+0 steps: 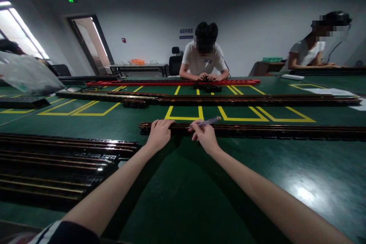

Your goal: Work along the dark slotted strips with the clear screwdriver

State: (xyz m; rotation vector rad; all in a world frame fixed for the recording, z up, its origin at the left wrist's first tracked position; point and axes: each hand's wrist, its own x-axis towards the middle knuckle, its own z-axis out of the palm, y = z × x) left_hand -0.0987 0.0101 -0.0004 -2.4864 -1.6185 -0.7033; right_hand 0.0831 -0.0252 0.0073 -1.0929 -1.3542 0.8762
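Note:
A long black rail (274,131) with copper-coloured strips lies across the green table in front of me. Near its left end, my left hand (160,132) is closed over it, fingers across the top; the undersides of the fingers are hidden. My right hand (204,134) is a little to the right, just above the same rail, closed in a pinch. It grips a slim screwdriver (211,121) with a see-through purplish handle, held slanted, its thin tip pointing left toward the rail.
Several similar rails (51,164) lie at the left. Beyond my hands is another long rail (243,100), then a red rail (114,83) where a co-worker (203,61) works. A second person (307,51) sits at right. A plastic bag (28,74) lies far left.

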